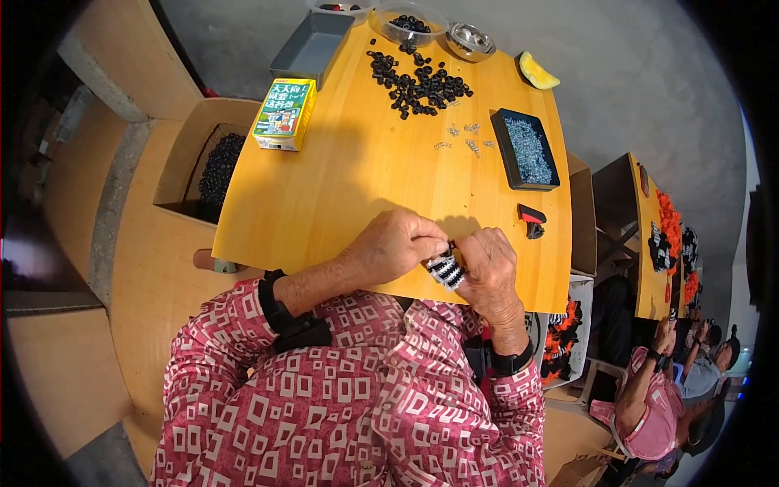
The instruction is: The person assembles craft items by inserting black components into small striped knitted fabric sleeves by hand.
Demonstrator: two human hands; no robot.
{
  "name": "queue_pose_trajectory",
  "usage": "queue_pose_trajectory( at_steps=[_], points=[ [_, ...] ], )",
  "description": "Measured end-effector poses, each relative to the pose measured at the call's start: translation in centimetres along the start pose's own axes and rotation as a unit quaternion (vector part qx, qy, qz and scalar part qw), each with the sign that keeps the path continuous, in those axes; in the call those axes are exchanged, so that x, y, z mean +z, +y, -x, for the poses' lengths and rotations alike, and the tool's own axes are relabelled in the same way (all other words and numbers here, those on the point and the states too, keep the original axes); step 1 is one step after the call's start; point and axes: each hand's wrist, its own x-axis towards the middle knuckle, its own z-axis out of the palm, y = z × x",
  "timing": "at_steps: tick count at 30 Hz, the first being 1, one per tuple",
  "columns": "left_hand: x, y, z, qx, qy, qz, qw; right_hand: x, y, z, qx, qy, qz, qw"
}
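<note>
Pink clothing (324,398), small fabric piece (445,273), black-and-white striped

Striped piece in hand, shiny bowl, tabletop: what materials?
Striped piece: probably knitted yarn, matte; textured black and white bands.
Shiny bowl: likely metal, perhaps stainless steel, polished; bright mirror-like highlights.
Tabletop: wood or wood-look laminate, smooth with a light sheen; faint grain lines, but the core can't be judged.

Black-and-white striped knitted piece (445,273)
</note>
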Motion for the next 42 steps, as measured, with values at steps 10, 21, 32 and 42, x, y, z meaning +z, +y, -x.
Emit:
queue_pose_trajectory(
  at_steps=[10,21,32,42],
  points=[
    [-0.1,-0.4,-0.2,0.008,-0.006,0.099,0.995,0.2,-0.1,-0.4,0.002,0.05,-0.011,0.999],
    [2.0,0.5,-0.9,0.033,0.056,0.167,0.984,1.8,-1.4,-1.5,-0.046,0.056,-0.042,0.996],
    [2.0,1.6,-0.3,0.047,0.049,0.209,0.976,1.4,-2.1,-2.0,-0.072,0.066,-0.04,0.994],
    [-1.1,0.7,-0.3,-0.013,0.022,0.081,0.996,-0.1,-0.8,-1.9,-0.031,0.048,0.059,0.997]
  ],
)
